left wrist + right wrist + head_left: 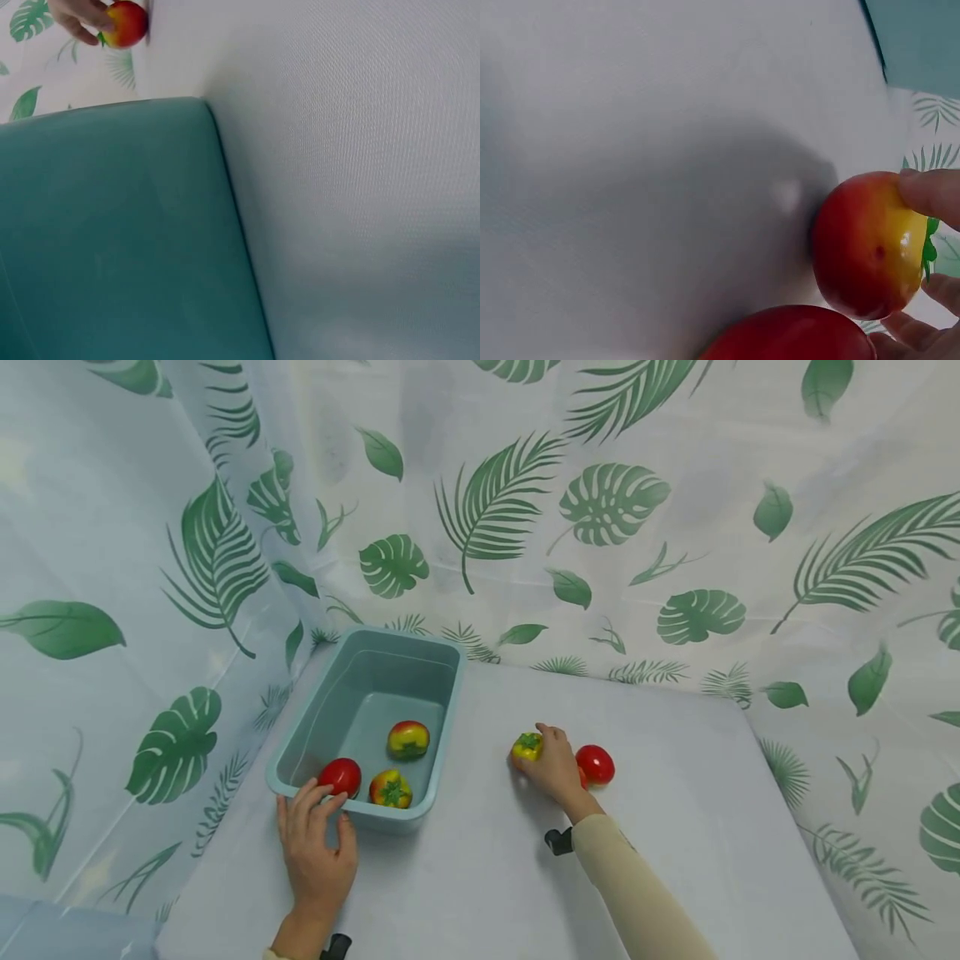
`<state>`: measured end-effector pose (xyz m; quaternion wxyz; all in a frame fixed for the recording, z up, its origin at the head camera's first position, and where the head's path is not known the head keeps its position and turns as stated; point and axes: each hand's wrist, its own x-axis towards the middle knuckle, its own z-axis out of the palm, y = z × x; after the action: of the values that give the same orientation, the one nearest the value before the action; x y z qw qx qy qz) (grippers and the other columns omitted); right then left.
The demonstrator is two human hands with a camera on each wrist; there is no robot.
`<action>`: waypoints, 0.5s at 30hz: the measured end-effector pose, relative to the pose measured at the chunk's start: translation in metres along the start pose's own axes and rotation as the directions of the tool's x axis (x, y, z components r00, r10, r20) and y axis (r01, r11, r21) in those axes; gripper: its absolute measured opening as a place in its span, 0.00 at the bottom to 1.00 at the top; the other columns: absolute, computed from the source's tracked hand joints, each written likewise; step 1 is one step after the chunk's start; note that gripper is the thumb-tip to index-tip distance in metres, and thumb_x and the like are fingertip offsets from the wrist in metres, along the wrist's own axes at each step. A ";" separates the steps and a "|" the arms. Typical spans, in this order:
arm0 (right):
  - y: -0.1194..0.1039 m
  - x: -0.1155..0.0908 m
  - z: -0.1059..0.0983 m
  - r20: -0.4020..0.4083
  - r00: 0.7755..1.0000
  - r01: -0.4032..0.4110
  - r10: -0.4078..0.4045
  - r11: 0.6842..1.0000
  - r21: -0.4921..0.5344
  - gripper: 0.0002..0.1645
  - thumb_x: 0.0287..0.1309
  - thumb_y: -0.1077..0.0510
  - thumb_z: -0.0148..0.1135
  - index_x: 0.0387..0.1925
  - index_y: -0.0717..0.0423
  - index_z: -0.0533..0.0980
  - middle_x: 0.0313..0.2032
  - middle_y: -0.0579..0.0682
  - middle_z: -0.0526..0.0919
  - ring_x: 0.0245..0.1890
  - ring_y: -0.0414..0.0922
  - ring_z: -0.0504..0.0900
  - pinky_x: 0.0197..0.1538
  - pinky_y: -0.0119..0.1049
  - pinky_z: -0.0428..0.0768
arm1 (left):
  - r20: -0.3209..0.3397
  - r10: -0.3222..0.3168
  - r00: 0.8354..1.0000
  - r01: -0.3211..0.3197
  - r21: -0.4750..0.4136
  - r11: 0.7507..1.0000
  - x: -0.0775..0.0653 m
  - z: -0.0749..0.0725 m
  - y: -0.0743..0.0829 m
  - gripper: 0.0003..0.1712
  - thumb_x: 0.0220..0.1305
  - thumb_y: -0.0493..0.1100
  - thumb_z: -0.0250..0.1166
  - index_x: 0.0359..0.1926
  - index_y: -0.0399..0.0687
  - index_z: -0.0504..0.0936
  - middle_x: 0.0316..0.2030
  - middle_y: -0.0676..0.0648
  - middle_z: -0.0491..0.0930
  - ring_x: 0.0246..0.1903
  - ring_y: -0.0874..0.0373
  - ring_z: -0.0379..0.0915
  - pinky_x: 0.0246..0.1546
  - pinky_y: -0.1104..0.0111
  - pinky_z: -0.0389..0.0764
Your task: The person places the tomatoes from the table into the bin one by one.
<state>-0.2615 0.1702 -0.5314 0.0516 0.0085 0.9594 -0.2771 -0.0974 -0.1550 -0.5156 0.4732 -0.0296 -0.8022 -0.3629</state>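
My right hand (557, 767) pinches a red-and-yellow fruit with a green leafy cap (866, 247) on the white table. The right wrist view shows the thumb on one side of it and fingers on the other. A smooth red fruit (596, 765) lies just right of this hand, with another red bit partly hidden by the hand. My left hand (318, 860) rests with loosely spread fingers at the near rim of a blue-green bin (352, 639). Its fingertips overlap a red fruit (341, 777) inside. Two red-and-yellow fruits, one farther back (408, 739) and one nearer (391, 789), also lie in the bin.
The white table (675, 860) ends at a leaf-patterned curtain (495, 510) behind and on both sides. The bin stands on the table's left part, its walls rising around the fruits.
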 end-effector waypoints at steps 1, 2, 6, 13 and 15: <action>0.001 0.001 0.001 0.005 1.000 0.002 -0.002 1.000 -0.015 0.45 0.45 0.44 0.65 0.64 0.48 0.57 0.60 0.56 0.60 0.53 0.54 0.67 0.52 0.52 0.71 | 0.000 0.000 1.000 0.000 0.001 1.000 0.000 0.000 0.000 0.14 0.48 0.35 0.56 0.37 0.39 0.80 0.44 0.39 0.76 0.55 0.44 0.64 0.61 0.42 0.42; 0.002 0.001 0.003 0.006 1.000 0.007 -0.007 1.000 -0.024 0.45 0.45 0.44 0.65 0.63 0.49 0.57 0.59 0.56 0.62 0.52 0.53 0.67 0.52 0.52 0.71 | 0.000 0.000 1.000 0.000 0.000 1.000 0.000 0.000 0.001 0.14 0.47 0.35 0.56 0.37 0.39 0.80 0.43 0.39 0.76 0.55 0.44 0.64 0.60 0.42 0.42; 0.003 0.002 0.006 0.017 1.000 0.024 -0.023 0.998 -0.063 0.45 0.45 0.43 0.65 0.63 0.50 0.58 0.57 0.55 0.65 0.51 0.53 0.69 0.51 0.51 0.71 | 0.006 0.000 1.000 0.000 0.000 1.000 0.000 0.000 0.002 0.14 0.47 0.35 0.57 0.38 0.39 0.80 0.43 0.38 0.76 0.55 0.44 0.64 0.60 0.41 0.42; 0.001 -0.001 0.005 0.029 0.999 0.021 -0.020 0.998 -0.066 0.45 0.45 0.43 0.65 0.63 0.49 0.58 0.57 0.55 0.66 0.52 0.54 0.68 0.52 0.52 0.71 | 0.003 0.008 1.000 -0.008 -0.001 1.000 0.000 0.001 0.001 0.14 0.46 0.35 0.58 0.38 0.39 0.80 0.44 0.39 0.76 0.54 0.42 0.64 0.60 0.41 0.42; 0.001 -0.001 0.005 0.037 0.999 0.026 -0.024 0.997 -0.072 0.45 0.45 0.43 0.66 0.63 0.49 0.58 0.58 0.54 0.65 0.52 0.54 0.68 0.53 0.53 0.70 | 0.002 0.009 1.000 -0.009 0.001 1.000 0.000 0.001 0.001 0.14 0.46 0.35 0.57 0.38 0.39 0.80 0.44 0.39 0.76 0.54 0.42 0.64 0.60 0.41 0.42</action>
<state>-0.2596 0.1685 -0.5361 0.0656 -0.0103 0.9677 -0.2431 -0.0975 -0.1539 -0.5153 0.4740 -0.0335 -0.8028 -0.3602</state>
